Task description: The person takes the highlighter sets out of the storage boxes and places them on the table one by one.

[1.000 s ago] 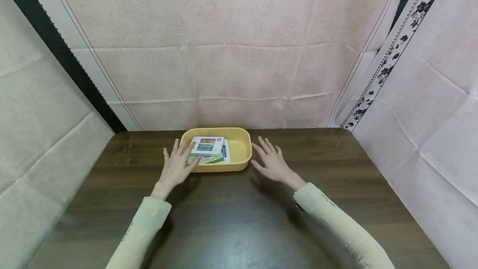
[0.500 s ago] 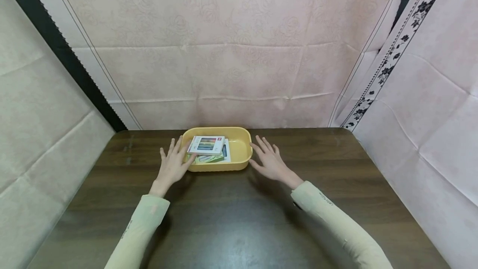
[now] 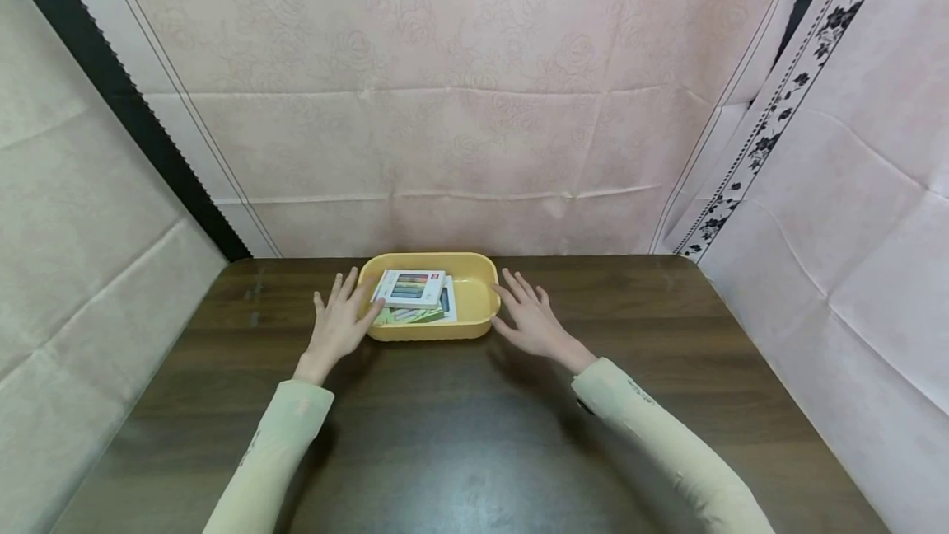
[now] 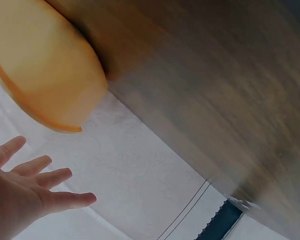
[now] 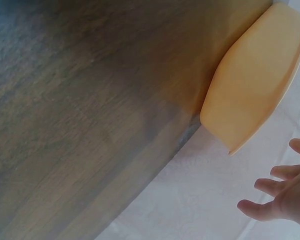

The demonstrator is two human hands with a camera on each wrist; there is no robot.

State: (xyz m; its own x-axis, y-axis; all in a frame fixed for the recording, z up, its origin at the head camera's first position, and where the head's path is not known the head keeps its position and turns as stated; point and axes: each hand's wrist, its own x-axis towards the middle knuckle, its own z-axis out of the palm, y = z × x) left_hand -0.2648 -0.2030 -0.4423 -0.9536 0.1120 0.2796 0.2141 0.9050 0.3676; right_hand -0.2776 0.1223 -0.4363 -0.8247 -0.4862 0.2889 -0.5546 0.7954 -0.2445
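Observation:
A yellow plastic basket [image 3: 474,331] stands at the far edge of the brown table. Inside, on its left side, a white box with a picture of coloured sticks [image 3: 410,288] lies on top of a green-and-white flat pack [image 3: 419,316]. My left hand [image 3: 338,326] hovers with spread fingers at the basket's left end, the thumb over its rim. At the right end is my right hand [image 3: 535,321], fingers spread, fingertips close to the rim. Both wrist views show a gap between the fingers and the basket wall [image 4: 55,65]; neither hand holds anything.
The dark wooden table [image 3: 460,427] has rounded far corners. Behind it hangs a pale patterned cloth [image 3: 460,147], close to the basket. More cloth hangs at the left [image 3: 89,295] and right [image 3: 838,213].
Both hands have shifted slightly to the left; the right hand has come closer to the basket's right end. The basket and its contents have stayed in place.

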